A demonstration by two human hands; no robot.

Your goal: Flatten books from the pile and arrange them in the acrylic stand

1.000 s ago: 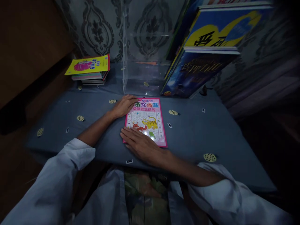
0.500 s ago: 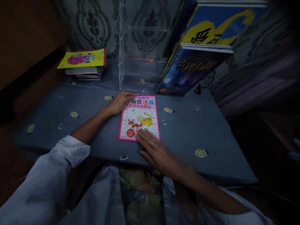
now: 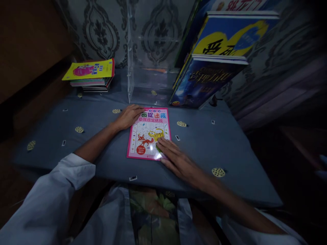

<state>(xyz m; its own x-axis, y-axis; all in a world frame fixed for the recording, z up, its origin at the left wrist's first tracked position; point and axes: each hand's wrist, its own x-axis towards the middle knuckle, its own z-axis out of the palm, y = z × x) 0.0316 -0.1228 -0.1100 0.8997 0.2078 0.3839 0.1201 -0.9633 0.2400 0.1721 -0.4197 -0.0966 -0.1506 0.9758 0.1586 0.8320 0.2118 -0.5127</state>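
A pink children's book [image 3: 146,134] with a tiger and a fox on its cover lies flat on the blue-grey cloth of the table [image 3: 224,143]. My left hand [image 3: 129,115] rests on the book's top left corner, fingers loosely spread. My right hand [image 3: 177,160] lies flat and open over the book's lower right corner, fingers stretched out on the cover. Neither hand grips anything.
A stack of thin books with a yellow one on top [image 3: 90,73] sits at the back left. A clear acrylic stand [image 3: 150,64] rises behind the pink book. Large blue and yellow books [image 3: 217,54] lean at the back right. The wall behind has patterned wallpaper.
My right hand slid from the book's lower left corner across to its lower right corner. The book's lower end has swung slightly left. My left hand has stayed on the top corner.
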